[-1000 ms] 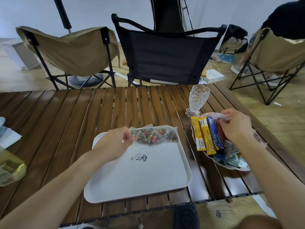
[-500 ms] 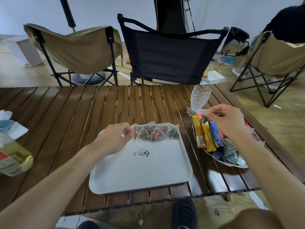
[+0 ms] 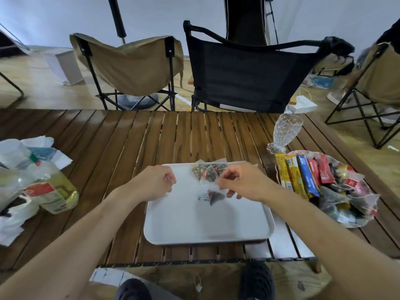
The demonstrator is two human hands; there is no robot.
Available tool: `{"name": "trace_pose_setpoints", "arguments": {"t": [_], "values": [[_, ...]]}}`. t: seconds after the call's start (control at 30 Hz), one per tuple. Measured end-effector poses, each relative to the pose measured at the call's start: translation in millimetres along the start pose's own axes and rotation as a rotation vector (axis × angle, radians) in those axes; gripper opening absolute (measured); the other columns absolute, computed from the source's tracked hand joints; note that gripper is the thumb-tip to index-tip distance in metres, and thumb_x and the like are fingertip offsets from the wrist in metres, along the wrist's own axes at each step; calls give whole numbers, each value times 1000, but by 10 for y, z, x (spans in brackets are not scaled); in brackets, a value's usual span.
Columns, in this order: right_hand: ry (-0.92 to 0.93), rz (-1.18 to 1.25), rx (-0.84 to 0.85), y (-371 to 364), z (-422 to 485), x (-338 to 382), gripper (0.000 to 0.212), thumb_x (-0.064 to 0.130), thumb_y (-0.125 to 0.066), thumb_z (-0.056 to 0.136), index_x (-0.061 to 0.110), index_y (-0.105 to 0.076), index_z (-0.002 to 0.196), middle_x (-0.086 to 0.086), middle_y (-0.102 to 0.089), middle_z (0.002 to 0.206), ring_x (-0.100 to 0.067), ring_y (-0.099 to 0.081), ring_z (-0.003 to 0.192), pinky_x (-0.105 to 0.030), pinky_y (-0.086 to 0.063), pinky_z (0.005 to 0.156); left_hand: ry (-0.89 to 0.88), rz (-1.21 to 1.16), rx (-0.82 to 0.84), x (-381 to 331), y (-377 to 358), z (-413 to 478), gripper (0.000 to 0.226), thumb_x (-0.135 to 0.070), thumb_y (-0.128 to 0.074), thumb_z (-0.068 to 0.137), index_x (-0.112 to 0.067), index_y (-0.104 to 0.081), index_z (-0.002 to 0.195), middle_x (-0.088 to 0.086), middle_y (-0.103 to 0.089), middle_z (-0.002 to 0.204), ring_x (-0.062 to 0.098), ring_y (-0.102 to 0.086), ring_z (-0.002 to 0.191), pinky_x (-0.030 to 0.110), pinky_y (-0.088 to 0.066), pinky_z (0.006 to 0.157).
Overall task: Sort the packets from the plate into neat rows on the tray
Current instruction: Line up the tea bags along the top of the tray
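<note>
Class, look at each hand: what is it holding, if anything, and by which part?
The right hand pinches a clear-wrapped pyramid tea bag by its wrapper's top edge, over the tray. The left hand is curled, nothing visible in it.

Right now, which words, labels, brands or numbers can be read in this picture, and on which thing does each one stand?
No text is readable for certain.
tray: small dark logo in the middle, partly behind a tea bag packet, too blurred.
yellow packets on the plate: dark print, too small.
blue packet: white print, blurred.
red packets: white letters, blurred.
bottle label, red and white: unreadable.
</note>
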State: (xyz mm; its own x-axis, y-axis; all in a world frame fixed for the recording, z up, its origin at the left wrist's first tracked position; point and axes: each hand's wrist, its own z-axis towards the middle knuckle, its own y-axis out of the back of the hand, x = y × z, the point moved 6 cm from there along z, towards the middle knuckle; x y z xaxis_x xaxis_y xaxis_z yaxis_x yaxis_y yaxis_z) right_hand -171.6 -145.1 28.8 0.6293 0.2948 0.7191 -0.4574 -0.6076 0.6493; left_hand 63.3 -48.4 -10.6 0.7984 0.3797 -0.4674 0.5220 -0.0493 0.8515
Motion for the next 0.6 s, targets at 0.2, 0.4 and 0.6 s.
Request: {"name": "trace_pose_setpoints", "arguments": {"t": [0.2, 0.4, 0.6], "values": [[0, -50, -44, 59, 68, 3, 13, 33, -65, 100, 21, -72, 98, 5, -78, 90, -7, -76, 71, -35, -62, 70, -4, 65, 294, -64, -119, -150, 49, -47, -81, 86, -29, -59, 125, -11, -73, 109, 11, -74, 91, 35, -60, 89], [-59, -171, -38, 234, 49, -285, 12, 26, -65, 100, 20, -74, 94, 8, -78, 85, -5, -75, 68, -27, -59, 65, -7, 164, 287, -237, -307, -130, 82, -81, -72, 74, -25, -49, 129, -8, -65, 118, 13, -62, 100, 35, -52, 81], [-92, -175, -30, 300, 77, -433, 11, 24, -65, 98, 19, -75, 94, 6, -79, 84, -8, -76, 68, -19, -50, 62, -82, 280, 192, -451, -391, -79, 64, -69, -68, 87, -20, -51, 124, -3, -65, 111, 22, -60, 101, 38, -51, 81]]}}
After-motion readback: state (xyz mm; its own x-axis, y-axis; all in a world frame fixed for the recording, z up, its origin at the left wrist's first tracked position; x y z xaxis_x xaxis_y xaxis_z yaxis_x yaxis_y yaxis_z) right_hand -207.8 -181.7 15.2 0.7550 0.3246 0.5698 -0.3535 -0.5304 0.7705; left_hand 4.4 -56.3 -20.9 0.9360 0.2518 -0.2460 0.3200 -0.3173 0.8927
